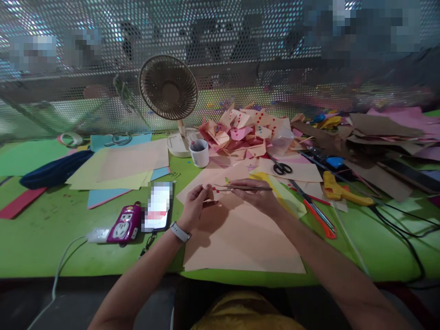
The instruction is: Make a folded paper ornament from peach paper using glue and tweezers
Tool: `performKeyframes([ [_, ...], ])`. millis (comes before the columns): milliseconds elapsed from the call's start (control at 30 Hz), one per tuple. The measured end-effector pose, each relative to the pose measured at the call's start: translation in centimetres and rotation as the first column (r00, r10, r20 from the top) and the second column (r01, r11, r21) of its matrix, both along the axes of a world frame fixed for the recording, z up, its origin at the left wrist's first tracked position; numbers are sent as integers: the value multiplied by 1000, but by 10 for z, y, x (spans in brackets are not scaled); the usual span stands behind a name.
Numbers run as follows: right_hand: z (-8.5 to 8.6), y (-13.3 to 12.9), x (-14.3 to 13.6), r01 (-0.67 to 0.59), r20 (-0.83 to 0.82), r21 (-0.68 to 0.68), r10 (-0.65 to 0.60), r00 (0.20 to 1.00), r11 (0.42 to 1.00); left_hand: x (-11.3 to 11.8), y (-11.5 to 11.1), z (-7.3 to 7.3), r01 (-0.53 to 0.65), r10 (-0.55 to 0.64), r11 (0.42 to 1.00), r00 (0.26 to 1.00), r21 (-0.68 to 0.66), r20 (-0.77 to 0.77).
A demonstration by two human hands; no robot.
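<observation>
My right hand (pixel 252 192) is closed on a pair of slim tweezers (pixel 261 188), whose tips point left toward my other hand. My left hand (pixel 196 201) is closed, thumb and fingertips together; what lies between them is too small to make out. Tiny red pieces (pixel 217 191) show between the two hands, close to the tweezer tips. Below both hands lies a large peach paper sheet (pixel 244 243). A narrow dark brown shape (pixel 210 203) is beside the left fingers, and I cannot tell whether they touch it.
Behind the sheet stand a white cup (pixel 199 154) and a fan (pixel 168 89), beside heaped cut paper (pixel 240 133). At right lie scissors (pixel 282 168), an orange cutter (pixel 319 220) and a yellow glue gun (pixel 345 191). A phone (pixel 157 206) and purple power socket (pixel 124 223) are left.
</observation>
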State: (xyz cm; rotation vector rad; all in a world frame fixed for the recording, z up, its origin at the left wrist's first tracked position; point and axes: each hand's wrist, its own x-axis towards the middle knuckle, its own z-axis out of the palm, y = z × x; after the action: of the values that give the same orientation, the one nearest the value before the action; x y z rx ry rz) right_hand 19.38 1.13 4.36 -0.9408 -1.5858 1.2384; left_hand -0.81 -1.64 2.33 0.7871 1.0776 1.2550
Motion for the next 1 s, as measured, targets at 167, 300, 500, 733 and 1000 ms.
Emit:
performKeyframes([
  [167,-2,-4,-1,-35,179,190,0,984,981,0,-2,1,7,-5,1000,999,30,-50],
  [300,-6,-5,1,-100,359,432,-69,931,896,0,-2,-3,26,-18,996,995,82,-95],
  [500,-2,-8,1,-170,378,634,-110,919,755,-1,-2,-6,39,-21,991,990,125,-142],
  [733,1,-10,1,-189,392,640,-104,914,745,-1,-2,-7,42,-11,987,982,157,-190],
  [1000,0,-10,-1,-141,407,522,-101,908,841,-1,-1,-7,44,-9,987,974,153,-224],
])
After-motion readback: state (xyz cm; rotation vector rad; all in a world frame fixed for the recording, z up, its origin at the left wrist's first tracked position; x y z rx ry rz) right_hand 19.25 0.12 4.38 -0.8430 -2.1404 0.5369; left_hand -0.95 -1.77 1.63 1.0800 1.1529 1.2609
